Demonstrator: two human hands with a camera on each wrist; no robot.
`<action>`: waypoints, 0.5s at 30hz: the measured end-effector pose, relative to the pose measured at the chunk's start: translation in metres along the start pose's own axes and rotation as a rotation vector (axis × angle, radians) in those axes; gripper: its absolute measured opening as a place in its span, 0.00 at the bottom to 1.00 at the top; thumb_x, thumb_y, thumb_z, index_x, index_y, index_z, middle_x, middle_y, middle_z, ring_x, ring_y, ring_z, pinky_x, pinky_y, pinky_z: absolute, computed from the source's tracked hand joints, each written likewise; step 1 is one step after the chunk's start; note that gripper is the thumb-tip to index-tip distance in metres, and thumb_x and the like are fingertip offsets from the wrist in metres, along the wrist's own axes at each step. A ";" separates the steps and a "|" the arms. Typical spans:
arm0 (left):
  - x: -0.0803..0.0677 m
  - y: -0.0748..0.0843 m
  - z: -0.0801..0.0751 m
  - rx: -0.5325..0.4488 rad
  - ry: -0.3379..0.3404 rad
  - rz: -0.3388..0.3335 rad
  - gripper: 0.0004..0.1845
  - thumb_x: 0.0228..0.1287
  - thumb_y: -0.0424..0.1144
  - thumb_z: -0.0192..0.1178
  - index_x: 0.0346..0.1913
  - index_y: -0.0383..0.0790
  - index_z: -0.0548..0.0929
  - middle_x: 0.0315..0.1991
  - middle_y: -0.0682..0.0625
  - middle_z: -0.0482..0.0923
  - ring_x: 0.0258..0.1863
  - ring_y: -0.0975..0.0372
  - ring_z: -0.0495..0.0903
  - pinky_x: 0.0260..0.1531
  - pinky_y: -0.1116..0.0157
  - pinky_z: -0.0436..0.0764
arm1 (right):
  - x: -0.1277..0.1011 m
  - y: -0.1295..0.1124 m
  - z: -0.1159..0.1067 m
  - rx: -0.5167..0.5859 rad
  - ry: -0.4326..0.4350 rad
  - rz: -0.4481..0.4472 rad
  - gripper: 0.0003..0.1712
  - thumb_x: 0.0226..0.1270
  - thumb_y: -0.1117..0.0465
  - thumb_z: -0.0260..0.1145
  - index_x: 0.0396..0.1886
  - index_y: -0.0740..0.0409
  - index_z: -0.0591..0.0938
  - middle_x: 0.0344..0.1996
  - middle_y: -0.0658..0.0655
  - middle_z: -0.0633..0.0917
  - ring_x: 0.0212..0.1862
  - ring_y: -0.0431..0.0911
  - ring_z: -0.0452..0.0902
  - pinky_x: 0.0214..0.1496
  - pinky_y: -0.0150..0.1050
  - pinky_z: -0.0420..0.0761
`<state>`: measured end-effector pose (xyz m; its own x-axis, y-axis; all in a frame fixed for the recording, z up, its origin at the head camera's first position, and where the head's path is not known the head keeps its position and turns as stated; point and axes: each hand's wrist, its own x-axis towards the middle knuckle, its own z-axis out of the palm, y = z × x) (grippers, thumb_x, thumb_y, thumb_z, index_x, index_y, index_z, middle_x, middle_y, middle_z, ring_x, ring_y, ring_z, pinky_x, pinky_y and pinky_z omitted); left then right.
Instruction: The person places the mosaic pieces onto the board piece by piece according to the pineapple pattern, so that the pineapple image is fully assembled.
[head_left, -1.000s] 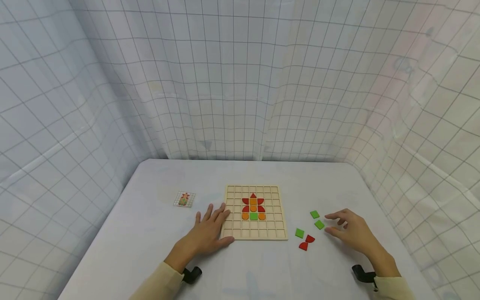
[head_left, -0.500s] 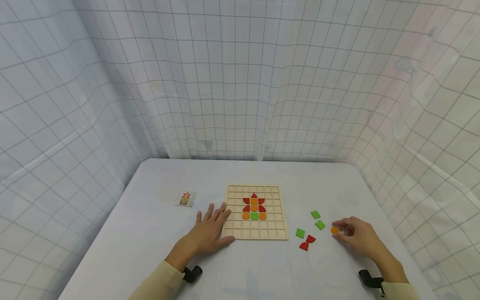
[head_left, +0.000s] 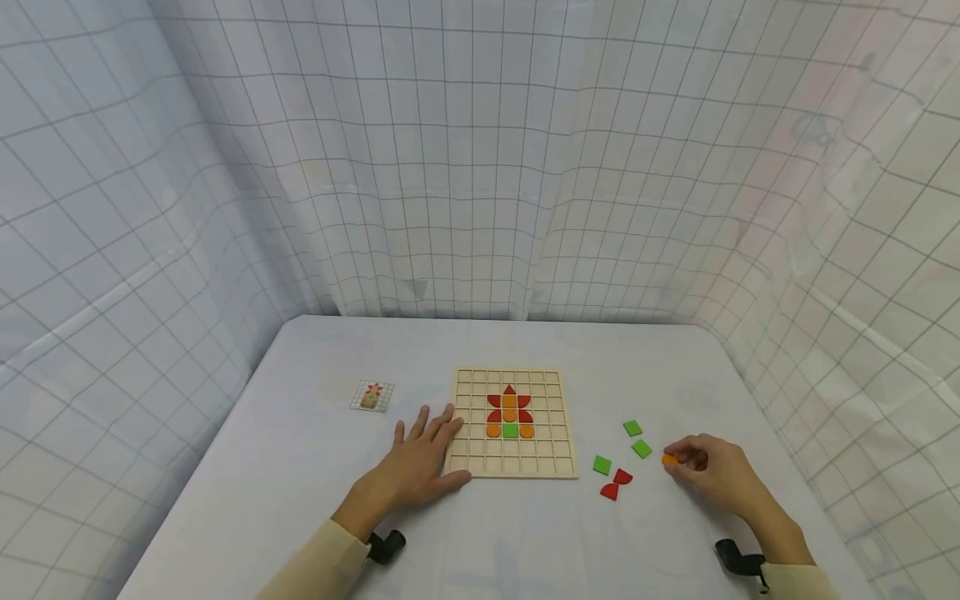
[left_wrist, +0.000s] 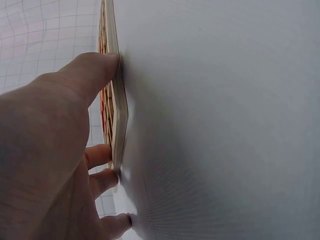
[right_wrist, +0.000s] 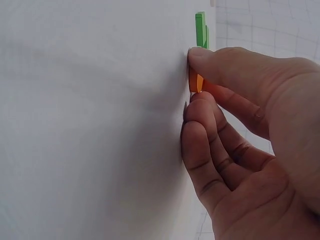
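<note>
Right hand [head_left: 712, 475] pinches orange round tile [head_left: 669, 459] on the table [head_left: 300, 500], at 3 o'clock of the wooden grid board [head_left: 513, 422], for lifting. Left hand [head_left: 420, 458] flat, fingers straight, bracing the board's 9 o'clock edge against sliding.

My left hand [head_left: 417, 469] lies flat against the left edge of the board [head_left: 513, 422]. Right of the board, my right hand [head_left: 716, 477] pinches an orange disc [head_left: 669, 459], just past the green squares [head_left: 637, 439] and red pieces [head_left: 615, 484].
</note>
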<state>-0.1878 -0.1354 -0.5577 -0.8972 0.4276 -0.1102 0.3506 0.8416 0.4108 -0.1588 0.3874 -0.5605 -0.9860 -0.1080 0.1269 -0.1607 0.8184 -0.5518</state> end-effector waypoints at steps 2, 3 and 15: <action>0.000 0.000 0.000 0.000 0.000 0.000 0.52 0.80 0.66 0.71 0.93 0.42 0.64 0.98 0.41 0.54 0.97 0.31 0.49 0.86 0.16 0.51 | 0.000 -0.004 0.000 -0.013 -0.001 0.006 0.12 0.67 0.65 0.89 0.48 0.57 0.96 0.38 0.48 0.92 0.34 0.31 0.76 0.38 0.29 0.81; 0.000 0.000 0.000 0.001 0.002 0.000 0.52 0.80 0.67 0.71 0.93 0.42 0.64 0.98 0.41 0.54 0.97 0.31 0.49 0.86 0.16 0.52 | 0.001 -0.005 0.000 -0.017 0.000 0.005 0.12 0.68 0.65 0.89 0.48 0.57 0.96 0.38 0.48 0.92 0.34 0.31 0.76 0.38 0.29 0.81; -0.002 0.002 -0.004 0.000 0.002 0.014 0.52 0.81 0.67 0.69 0.93 0.42 0.64 0.98 0.41 0.53 0.96 0.30 0.49 0.85 0.16 0.52 | 0.011 -0.020 0.006 0.021 0.001 -0.069 0.12 0.70 0.68 0.86 0.49 0.55 0.95 0.42 0.50 0.96 0.36 0.29 0.83 0.42 0.30 0.87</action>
<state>-0.1860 -0.1356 -0.5529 -0.8929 0.4384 -0.1028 0.3628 0.8357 0.4123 -0.1667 0.3663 -0.5528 -0.9726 -0.1633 0.1656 -0.2290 0.7969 -0.5590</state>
